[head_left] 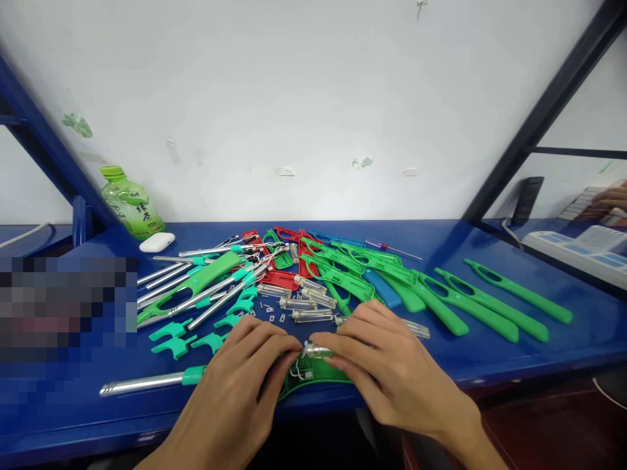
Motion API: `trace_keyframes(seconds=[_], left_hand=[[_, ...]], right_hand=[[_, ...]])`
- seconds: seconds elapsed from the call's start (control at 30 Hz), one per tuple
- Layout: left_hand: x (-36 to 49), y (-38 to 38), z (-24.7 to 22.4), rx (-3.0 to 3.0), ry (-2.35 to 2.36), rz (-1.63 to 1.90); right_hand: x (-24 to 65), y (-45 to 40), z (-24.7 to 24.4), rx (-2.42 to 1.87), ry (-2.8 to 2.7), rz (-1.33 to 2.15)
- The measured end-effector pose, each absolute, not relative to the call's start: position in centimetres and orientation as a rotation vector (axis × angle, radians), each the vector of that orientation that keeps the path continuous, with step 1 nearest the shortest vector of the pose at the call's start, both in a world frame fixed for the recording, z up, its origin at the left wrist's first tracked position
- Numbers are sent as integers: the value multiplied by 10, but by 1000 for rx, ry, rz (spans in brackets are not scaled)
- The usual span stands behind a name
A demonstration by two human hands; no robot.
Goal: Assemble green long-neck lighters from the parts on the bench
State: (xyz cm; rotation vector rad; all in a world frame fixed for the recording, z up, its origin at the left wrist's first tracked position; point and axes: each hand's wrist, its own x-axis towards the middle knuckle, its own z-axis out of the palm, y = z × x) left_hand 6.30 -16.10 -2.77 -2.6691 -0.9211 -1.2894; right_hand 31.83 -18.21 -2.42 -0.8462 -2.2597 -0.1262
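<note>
Near the table's front edge lies a green shell (318, 377) with white wires showing inside. My right hand (386, 362) grips a clear lighter tank (317, 351) above the shell, its metal end pointing left. My left hand (249, 375) is closed at the tank's end, thumb and index finger together; what they pinch is too small to make out. A metal tube (142, 385) with a teal collar (194, 375) extends to the left from beneath my left hand.
Metal tubes (215, 297), teal triggers (174, 346), clear tanks (313, 316) and green shells (519, 294) spread across the blue table (490, 365). A green bottle (132, 205) and white case (157, 242) stand back left. A person's hand (612, 197) shows far right.
</note>
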Motion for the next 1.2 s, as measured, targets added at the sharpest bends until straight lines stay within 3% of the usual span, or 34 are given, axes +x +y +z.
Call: trace_keyframes(seconds=[1.2], left_hand=[[64, -162, -36, -2663, -941, -1347]], right_hand=[[320, -180, -24, -793, -2233, -215]])
